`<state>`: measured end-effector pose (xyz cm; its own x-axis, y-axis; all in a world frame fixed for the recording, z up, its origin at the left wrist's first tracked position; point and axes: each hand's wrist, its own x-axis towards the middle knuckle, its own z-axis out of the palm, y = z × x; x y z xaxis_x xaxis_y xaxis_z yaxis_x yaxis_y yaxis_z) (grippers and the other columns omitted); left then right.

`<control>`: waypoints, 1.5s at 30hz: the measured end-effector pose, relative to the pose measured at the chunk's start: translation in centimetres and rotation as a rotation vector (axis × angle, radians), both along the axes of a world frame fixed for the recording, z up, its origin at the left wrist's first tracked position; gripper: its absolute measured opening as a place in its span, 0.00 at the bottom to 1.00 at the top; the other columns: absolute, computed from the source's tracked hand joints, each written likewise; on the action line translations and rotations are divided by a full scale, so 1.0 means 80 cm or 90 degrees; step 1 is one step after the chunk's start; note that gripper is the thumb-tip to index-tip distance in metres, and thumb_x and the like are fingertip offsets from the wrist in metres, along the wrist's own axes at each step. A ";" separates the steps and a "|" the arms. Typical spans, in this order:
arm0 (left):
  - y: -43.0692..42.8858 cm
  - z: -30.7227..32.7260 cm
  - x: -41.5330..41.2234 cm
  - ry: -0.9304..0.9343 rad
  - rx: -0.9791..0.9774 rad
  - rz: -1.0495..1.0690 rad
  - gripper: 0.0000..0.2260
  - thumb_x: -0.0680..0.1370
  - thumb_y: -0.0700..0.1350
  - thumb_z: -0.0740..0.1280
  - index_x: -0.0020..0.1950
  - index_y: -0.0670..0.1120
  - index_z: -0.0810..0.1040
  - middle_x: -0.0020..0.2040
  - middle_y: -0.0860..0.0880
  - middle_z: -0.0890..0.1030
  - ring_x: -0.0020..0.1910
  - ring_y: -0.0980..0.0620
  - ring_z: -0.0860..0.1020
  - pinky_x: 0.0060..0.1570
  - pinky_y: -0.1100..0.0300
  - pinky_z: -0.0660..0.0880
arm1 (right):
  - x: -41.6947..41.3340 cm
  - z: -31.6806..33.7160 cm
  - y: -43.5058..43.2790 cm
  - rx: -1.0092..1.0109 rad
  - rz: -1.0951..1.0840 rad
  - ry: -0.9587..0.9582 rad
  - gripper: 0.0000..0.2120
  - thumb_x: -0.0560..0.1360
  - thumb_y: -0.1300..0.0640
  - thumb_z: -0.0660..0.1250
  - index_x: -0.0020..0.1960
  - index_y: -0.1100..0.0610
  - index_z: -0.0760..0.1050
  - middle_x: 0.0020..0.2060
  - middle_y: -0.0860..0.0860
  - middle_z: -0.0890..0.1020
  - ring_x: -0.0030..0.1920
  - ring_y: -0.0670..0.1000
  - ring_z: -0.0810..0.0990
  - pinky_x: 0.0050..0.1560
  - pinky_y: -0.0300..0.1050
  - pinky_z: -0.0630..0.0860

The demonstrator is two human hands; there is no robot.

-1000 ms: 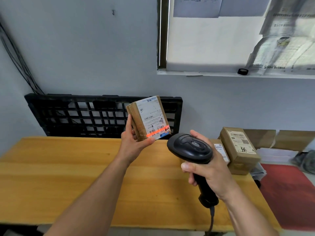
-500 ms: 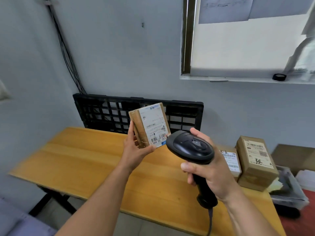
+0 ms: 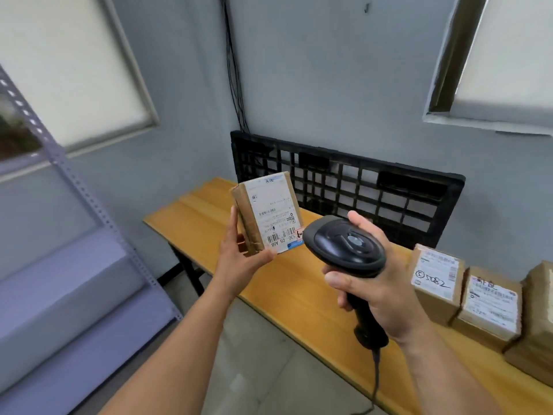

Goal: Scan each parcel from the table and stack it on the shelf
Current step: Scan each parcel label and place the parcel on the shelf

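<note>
**Grey-walled room, wooden tabletop: one parcel held up beside the scanner**

A grey wall [image 3: 329, 85] with two covered windows [image 3: 74, 70] backs a long wooden tabletop [image 3: 293, 292]. A black plastic grid pallet [image 3: 374, 187] stands on edge along the tabletop's far edge, against the wall and below a bundle of dark cables [image 3: 235, 70].

The left hand [image 3: 239, 265] holds a small brown parcel [image 3: 269, 214] upright in the air above the tabletop's left end. Its thumb is hooked under the parcel's lower edge and its fingers lie up the taped brown side. The white shipping label, barcode at the bottom, faces the camera.

The right hand [image 3: 377, 292] is wrapped round the grip of a black handheld scanner [image 3: 344, 247], thumb across the front just below the head and fingers curled behind. The scanner's rounded head sits just beside the parcel's lower right corner; whether the two touch cannot be told. A dark cord [image 3: 375, 381] hangs from the base of the grip.

Further out, at the tabletop's right end, three more brown boxes stand side by side. The first parcel [image 3: 435, 280] has a handwritten number on its label. The second parcel [image 3: 490, 307] stands just beside it with a printed label. The third parcel [image 3: 541, 319] is cut off by the picture's right edge.

To the left, well apart from the tabletop, a pale metal shelf rack [image 3: 78, 186] rises on a perforated post, its boards [image 3: 59, 298] blurred. Grey floor [image 3: 254, 363] shows between the rack and the tabletop.
</note>
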<state>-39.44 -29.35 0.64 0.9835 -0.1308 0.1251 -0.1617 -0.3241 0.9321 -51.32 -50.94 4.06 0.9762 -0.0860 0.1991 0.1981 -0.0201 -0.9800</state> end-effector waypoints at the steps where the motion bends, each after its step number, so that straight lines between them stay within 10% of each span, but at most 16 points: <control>1: 0.013 0.000 -0.008 0.002 -0.009 0.021 0.50 0.67 0.50 0.78 0.76 0.66 0.47 0.66 0.49 0.74 0.59 0.55 0.75 0.53 0.61 0.73 | 0.006 0.001 0.007 0.000 0.019 -0.004 0.44 0.62 0.59 0.78 0.71 0.37 0.62 0.43 0.61 0.83 0.28 0.58 0.79 0.29 0.51 0.78; 12: 0.155 0.017 -0.077 -0.018 -0.095 0.227 0.45 0.65 0.52 0.76 0.75 0.65 0.53 0.55 0.50 0.81 0.54 0.56 0.80 0.53 0.62 0.76 | 0.046 0.015 0.119 0.012 0.190 -0.022 0.44 0.60 0.63 0.80 0.67 0.33 0.67 0.45 0.55 0.84 0.28 0.58 0.77 0.29 0.53 0.76; 16: 0.204 0.017 -0.103 -0.025 -0.093 0.285 0.40 0.73 0.40 0.74 0.76 0.62 0.54 0.55 0.49 0.80 0.48 0.63 0.80 0.37 0.76 0.72 | 0.044 0.027 0.170 0.004 0.220 -0.025 0.45 0.61 0.67 0.81 0.68 0.36 0.67 0.44 0.55 0.84 0.28 0.58 0.77 0.28 0.54 0.75; 45: 0.672 0.035 -0.321 -0.110 -0.163 0.560 0.39 0.74 0.34 0.71 0.76 0.60 0.55 0.54 0.49 0.82 0.49 0.62 0.81 0.41 0.72 0.75 | -0.055 0.049 0.679 -0.013 0.514 -0.034 0.41 0.59 0.63 0.77 0.65 0.35 0.70 0.52 0.57 0.83 0.27 0.54 0.77 0.27 0.48 0.75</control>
<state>-65.12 24.38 3.40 0.6812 0.7039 0.2011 -0.0989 -0.1838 0.9780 -55.72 3.37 7.95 0.7249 0.6454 0.2408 0.2050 0.1316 -0.9699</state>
